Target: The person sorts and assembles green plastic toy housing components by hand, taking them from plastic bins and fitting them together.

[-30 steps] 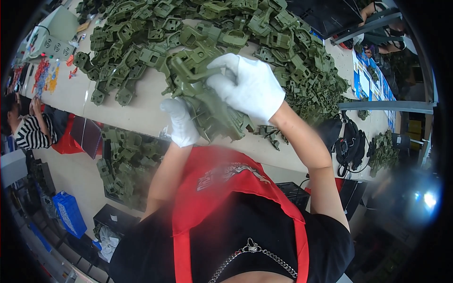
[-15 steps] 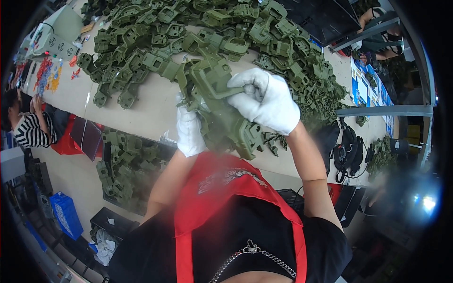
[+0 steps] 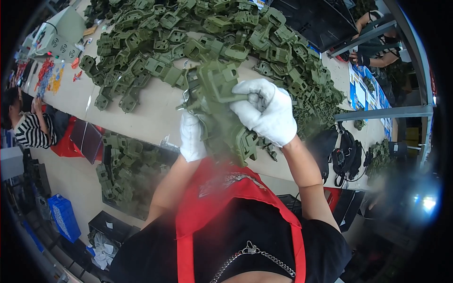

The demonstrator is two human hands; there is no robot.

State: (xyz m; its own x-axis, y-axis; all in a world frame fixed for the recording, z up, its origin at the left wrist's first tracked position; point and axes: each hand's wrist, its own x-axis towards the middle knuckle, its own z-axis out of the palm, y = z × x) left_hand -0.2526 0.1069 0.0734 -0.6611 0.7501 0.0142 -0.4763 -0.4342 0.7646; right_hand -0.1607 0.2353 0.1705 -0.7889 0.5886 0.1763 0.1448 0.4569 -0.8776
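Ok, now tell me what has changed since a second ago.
The green part, right hand and left hand have shifted rightward and lower in view. Nothing was visibly let go. The right hand still grips the part, and the green pile stays on the table.

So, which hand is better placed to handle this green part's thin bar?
Probably the right hand: it grips the thin bar at its end, while the left hand seems to support the green part from the left.

The bumpy green plastic part (image 3: 217, 113) (blurry at the bottom, I see) hides some of the white-gloved left hand (image 3: 191, 139).
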